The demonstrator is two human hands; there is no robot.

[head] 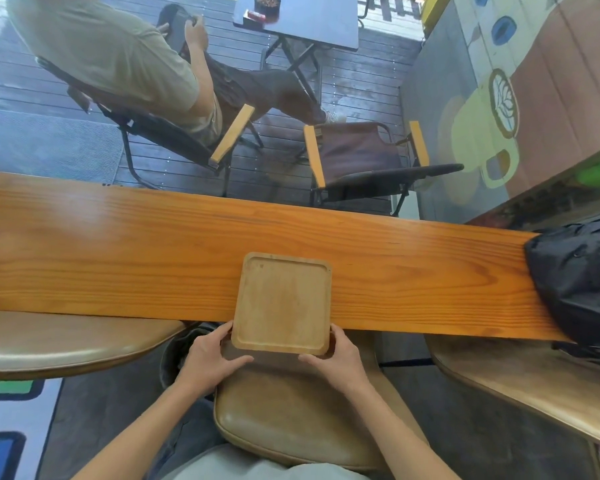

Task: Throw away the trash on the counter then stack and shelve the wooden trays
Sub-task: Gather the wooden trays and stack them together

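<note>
A square light wooden tray [282,303] lies on the long orange wooden counter [118,251], its near edge hanging over the counter's front edge. Nothing lies in the tray. My left hand [212,358] grips the tray's near left corner, thumb on the side and fingers under it. My right hand [338,362] grips the near right corner the same way. Whether another tray lies beneath this one cannot be told.
A black bag [582,282] sits on the counter's right end. Padded brown stools stand below: one under my hands [291,417], one at left [66,341], one at right [534,386]. A dark bin [181,351] is under the counter. Beyond, a person sits in a folding chair [174,133].
</note>
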